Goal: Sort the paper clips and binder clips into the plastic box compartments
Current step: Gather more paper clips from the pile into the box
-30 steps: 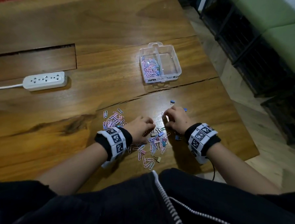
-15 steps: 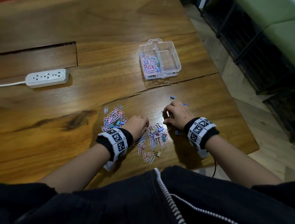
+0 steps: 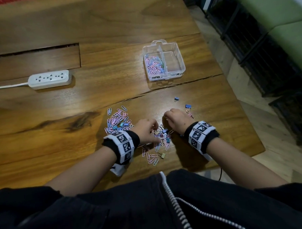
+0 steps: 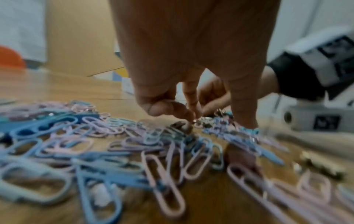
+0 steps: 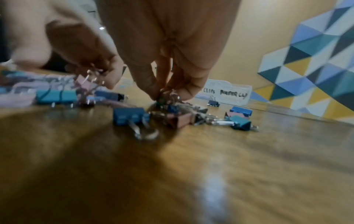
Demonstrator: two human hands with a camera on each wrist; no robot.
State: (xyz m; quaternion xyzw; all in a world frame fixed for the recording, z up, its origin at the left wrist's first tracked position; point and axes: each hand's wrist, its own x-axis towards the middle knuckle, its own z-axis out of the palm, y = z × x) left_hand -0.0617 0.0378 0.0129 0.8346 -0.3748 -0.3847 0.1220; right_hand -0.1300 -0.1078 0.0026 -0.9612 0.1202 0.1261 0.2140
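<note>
Plastic box (image 3: 181,70) front reads "PAPER" on the left.

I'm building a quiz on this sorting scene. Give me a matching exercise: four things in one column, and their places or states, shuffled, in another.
Things:
1. plastic box left compartment
2. plastic box right compartment
3. power strip
4. right hand

Places or states:
a. holds no clips
b. at the table's left, beside a recessed panel
c. holds pastel paper clips
d. fingertips among binder clips

Pairs: 1-c, 2-a, 3-b, 4-d
</note>
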